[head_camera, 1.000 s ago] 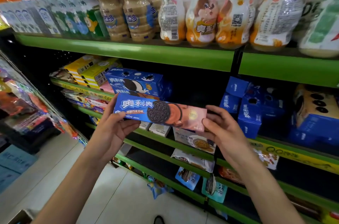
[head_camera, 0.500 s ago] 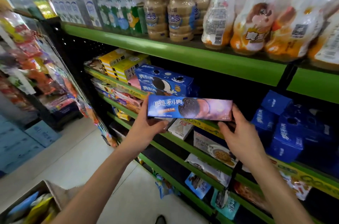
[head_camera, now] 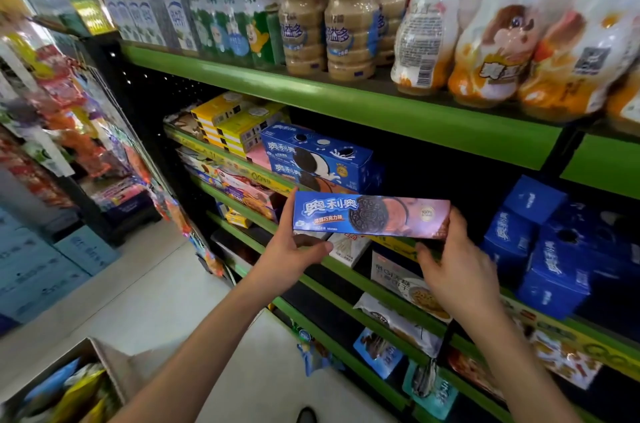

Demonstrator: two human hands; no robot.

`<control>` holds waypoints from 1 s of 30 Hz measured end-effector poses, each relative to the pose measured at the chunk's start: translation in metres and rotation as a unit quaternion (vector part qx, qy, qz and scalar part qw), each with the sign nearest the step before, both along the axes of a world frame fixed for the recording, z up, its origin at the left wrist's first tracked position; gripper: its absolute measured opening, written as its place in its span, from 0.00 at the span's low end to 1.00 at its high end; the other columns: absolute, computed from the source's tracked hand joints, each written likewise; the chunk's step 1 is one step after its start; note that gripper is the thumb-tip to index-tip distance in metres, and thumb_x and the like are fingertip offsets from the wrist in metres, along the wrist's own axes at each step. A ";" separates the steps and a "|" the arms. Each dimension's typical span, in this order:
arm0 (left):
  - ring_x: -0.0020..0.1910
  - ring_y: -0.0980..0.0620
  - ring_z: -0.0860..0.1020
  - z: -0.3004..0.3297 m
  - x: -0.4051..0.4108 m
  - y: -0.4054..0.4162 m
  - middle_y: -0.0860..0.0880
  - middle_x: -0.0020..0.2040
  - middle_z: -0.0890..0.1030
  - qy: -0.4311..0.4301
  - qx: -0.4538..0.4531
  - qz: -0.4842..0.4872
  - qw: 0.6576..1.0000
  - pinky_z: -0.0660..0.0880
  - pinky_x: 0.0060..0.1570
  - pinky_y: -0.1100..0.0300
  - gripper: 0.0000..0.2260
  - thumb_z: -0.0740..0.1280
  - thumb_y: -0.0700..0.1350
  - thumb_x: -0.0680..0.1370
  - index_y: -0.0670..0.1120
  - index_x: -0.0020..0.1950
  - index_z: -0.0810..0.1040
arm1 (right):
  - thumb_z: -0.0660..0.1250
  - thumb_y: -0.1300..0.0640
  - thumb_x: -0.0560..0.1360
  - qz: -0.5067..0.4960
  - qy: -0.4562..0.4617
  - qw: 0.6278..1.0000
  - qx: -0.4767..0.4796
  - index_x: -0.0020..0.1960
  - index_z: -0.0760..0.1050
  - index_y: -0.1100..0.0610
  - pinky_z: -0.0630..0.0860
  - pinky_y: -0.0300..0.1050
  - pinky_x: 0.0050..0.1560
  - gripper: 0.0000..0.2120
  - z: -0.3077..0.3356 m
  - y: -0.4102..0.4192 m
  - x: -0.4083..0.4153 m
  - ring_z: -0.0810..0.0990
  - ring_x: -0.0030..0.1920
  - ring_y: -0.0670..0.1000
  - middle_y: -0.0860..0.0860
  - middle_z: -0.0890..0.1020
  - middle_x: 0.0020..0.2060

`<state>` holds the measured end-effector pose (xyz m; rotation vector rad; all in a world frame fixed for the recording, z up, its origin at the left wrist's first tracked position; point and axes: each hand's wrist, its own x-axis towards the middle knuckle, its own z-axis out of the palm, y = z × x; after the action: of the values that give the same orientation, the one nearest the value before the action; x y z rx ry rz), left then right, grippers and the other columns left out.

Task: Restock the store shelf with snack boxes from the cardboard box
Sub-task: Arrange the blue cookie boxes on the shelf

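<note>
I hold a long blue and pink cookie box level in the middle of the frame, one end in each hand. My left hand grips its left end, thumb curled under the bottom edge and fingers up behind it. My right hand grips the right end, with the fingers wrapped up around that end. The two hands are apart, the box spanning the gap between them.

The box hangs in front of the green store shelf, just below and right of a stack of blue cookie boxes that sits on the second shelf level. Left of that stack lie yellow boxes. At the right of the frame, on the same level, stand dark blue cartons, some tilted. Between the stack and the cartons the shelf is dark.

Along the top of the frame the upper shelf carries beige drink bottles and, to their right, wrapped packs of white and orange bottles.

In the lower left corner sits the open cardboard box on the pale floor, with blue and yellow packets showing inside. Lower shelves at bottom right hold assorted snack packets.
</note>
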<state>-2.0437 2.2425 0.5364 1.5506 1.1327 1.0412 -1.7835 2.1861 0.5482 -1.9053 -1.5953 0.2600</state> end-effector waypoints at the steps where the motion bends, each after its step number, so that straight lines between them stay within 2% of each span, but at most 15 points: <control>1: 0.55 0.49 0.82 0.000 0.000 0.000 0.56 0.62 0.79 0.002 -0.001 0.000 1.000 0.79 0.45 0.61 0.44 0.75 0.48 0.72 0.81 0.67 0.48 | 0.67 0.48 0.77 -0.004 -0.004 1.000 0.001 0.77 0.52 0.53 0.75 0.57 0.49 0.35 0.000 0.000 0.000 0.82 0.49 0.62 0.58 0.83 0.51; 5: 0.54 0.49 0.82 0.002 -0.002 0.000 0.58 0.61 0.79 0.015 -0.009 -0.006 1.000 0.80 0.45 0.61 0.44 0.75 0.50 0.71 0.81 0.67 0.48 | 0.68 0.49 0.77 -0.014 -0.016 1.000 0.002 0.77 0.52 0.54 0.75 0.55 0.47 0.36 -0.002 0.001 -0.002 0.82 0.46 0.61 0.57 0.82 0.48; 8: 0.51 0.47 0.83 0.005 -0.004 -0.002 0.57 0.59 0.81 0.034 -0.013 -0.019 0.999 0.81 0.46 0.55 0.44 0.74 0.52 0.70 0.81 0.68 0.47 | 0.68 0.49 0.76 -0.013 -0.018 1.000 0.002 0.76 0.51 0.53 0.74 0.53 0.44 0.36 -0.001 0.002 -0.001 0.82 0.43 0.60 0.56 0.82 0.45; 12: 0.52 0.51 0.83 0.008 -0.007 -0.005 0.61 0.56 0.81 0.047 -0.029 -0.016 0.998 0.81 0.51 0.51 0.41 0.71 0.60 0.69 0.79 0.69 0.46 | 0.68 0.48 0.75 -0.009 -0.010 1.000 -0.001 0.76 0.50 0.50 0.77 0.56 0.49 0.37 0.001 0.002 -0.001 0.82 0.43 0.60 0.55 0.82 0.45; 15: 0.51 0.53 0.83 0.009 -0.006 -0.006 0.64 0.53 0.80 0.034 -0.042 -0.008 0.999 0.81 0.50 0.53 0.37 0.69 0.62 0.68 0.80 0.67 0.49 | 0.69 0.47 0.75 -0.007 -0.007 1.000 -0.002 0.76 0.50 0.49 0.75 0.58 0.52 0.38 0.003 0.002 0.000 0.82 0.44 0.60 0.54 0.82 0.46; 20: 0.50 0.54 0.83 0.011 -0.004 -0.006 0.64 0.53 0.80 0.030 -0.044 -0.005 0.999 0.81 0.47 0.56 0.35 0.67 0.57 0.73 0.76 0.70 0.49 | 0.69 0.49 0.75 -0.007 0.004 1.000 0.012 0.73 0.53 0.49 0.77 0.57 0.48 0.34 0.002 0.000 0.000 0.81 0.41 0.59 0.53 0.81 0.43; 24: 0.50 0.53 0.83 0.016 -0.005 -0.007 0.62 0.54 0.81 0.016 -0.041 -0.004 0.999 0.81 0.45 0.59 0.34 0.71 0.60 0.68 0.86 0.61 0.53 | 0.68 0.50 0.75 -0.012 0.023 1.000 0.006 0.66 0.56 0.49 0.77 0.59 0.49 0.27 0.001 0.000 0.000 0.80 0.39 0.59 0.53 0.80 0.39; 30: 0.49 0.53 0.83 0.018 -0.006 -0.006 0.63 0.55 0.80 0.019 -0.034 0.001 0.999 0.81 0.44 0.59 0.33 0.72 0.62 0.68 0.86 0.59 0.53 | 0.68 0.51 0.75 -0.010 0.030 0.999 0.014 0.62 0.56 0.47 0.77 0.57 0.48 0.24 0.001 -0.001 0.000 0.79 0.37 0.58 0.51 0.78 0.38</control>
<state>-2.0493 2.2365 0.5539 1.5221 1.1833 0.9683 -1.7838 2.1854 0.5494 -1.8738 -1.5327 0.2816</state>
